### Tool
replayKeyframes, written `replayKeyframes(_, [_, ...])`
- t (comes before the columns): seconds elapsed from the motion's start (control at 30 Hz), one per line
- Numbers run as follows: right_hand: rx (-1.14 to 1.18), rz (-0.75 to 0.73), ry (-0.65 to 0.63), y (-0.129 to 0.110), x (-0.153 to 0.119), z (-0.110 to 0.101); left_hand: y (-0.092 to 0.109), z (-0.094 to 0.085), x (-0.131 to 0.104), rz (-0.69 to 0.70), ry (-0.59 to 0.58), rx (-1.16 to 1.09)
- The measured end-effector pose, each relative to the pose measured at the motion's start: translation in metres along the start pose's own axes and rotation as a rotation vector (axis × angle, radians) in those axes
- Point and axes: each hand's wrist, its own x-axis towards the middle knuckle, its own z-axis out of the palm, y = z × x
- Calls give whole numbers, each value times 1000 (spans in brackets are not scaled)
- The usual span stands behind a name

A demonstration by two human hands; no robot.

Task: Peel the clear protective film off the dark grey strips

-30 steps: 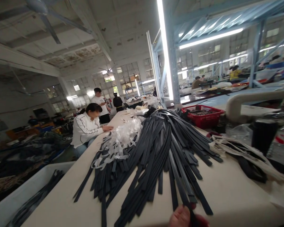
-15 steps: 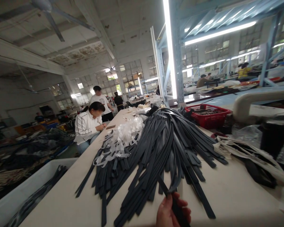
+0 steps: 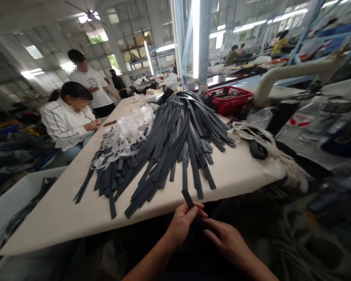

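Note:
My left hand point(image 3: 181, 221) pinches a dark grey flat strap point(image 3: 187, 198) just in front of the table's near edge. The strap's short end sticks up past my thumb. My right hand point(image 3: 226, 236) is close beside it to the right, fingers closed at the strap's lower part, which is hard to make out against the dark. Beyond my hands, a large fanned bundle of dark grey straps point(image 3: 166, 156) lies on the pale table point(image 3: 84, 222). White ribbon-like strips point(image 3: 131, 128) are heaped on the bundle's left side.
A red basket point(image 3: 228, 102) stands behind the bundle on the right. Off-white and black straps point(image 3: 260, 142) hang over the table's right side. At the left, a white bin point(image 3: 23, 187) holds dark strips. A seated co-worker point(image 3: 66, 121) works along the left edge; another person stands behind.
My left hand has drawn the strap toward me, off the table's near edge. My right hand has come into view beside it. The view has tilted down and shifted.

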Motion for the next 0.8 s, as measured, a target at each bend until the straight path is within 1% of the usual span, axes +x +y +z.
replayKeyframes(0.07, [-211,-46,29,-12,7,1,-2,-4,-1,-54,-30,-66])
replayKeyframes(0.13, [-367,-98,55,-20,9,1,-5,-5,-6,-91,-72,-89])
replayKeyframes(0.23, [-422,-175,65,-22,4,4,-7,-2,-16,-75,-131,-4])
replayKeyframes(0.3, [-350,-239,56,-18,2,7,-6,0,-20,-44,-172,64])
replayKeyframes(0.37, [-167,-277,24,-13,2,11,-4,4,-24,-1,-187,131])
replayKeyframes(0.4, [-42,-268,-14,-11,3,14,-2,6,-26,18,-191,166])
replayKeyframes(0.47, [201,-201,-113,-9,4,19,2,8,-30,32,-209,238])
replayKeyframes(0.53, [336,-128,-200,-8,4,23,12,5,-34,35,-245,325])
replayKeyframes(0.57, [360,-107,-229,-7,3,25,19,-1,-35,56,-246,382])
replayKeyframes(0.6, [372,-96,-245,-5,2,26,28,-10,-34,103,-219,448])
replayKeyframes(0.63, [383,-85,-258,-2,0,28,39,-23,-32,170,-158,524])
replayKeyframes(0.67, [404,-65,-267,2,-2,30,52,-39,-28,247,-61,610])
replayKeyframes(0.7, [439,-34,-272,8,-3,31,67,-60,-22,329,64,700])
replayKeyframes(0.73, [481,7,-266,14,-4,33,83,-82,-13,385,213,820])
replayKeyframes(0.8, [572,100,-229,26,-5,38,116,-132,9,462,534,1176])
